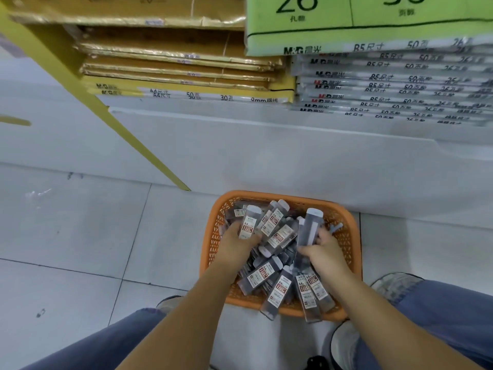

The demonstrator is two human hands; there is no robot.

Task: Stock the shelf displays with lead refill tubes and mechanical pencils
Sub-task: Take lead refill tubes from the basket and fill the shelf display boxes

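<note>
An orange plastic basket (345, 236) sits on the floor tiles between my knees, heaped with several clear lead refill tubes (277, 292) that have white caps and red-and-white labels. My left hand (234, 243) is inside the basket at its left side, closed around one labelled tube (249, 222) that points up. My right hand (324, 255) is at the basket's right side, gripping another tube (309, 228) held upright with its white cap on top. No mechanical pencils can be made out.
Directly ahead is a white low shelf base (266, 150). On it lie stacks of gold loose-leaf packs (181, 62) and grey and green packs (386, 76). A yellow slanted post (80, 84) runs down to the floor at the left. My shoes and jeans flank the basket.
</note>
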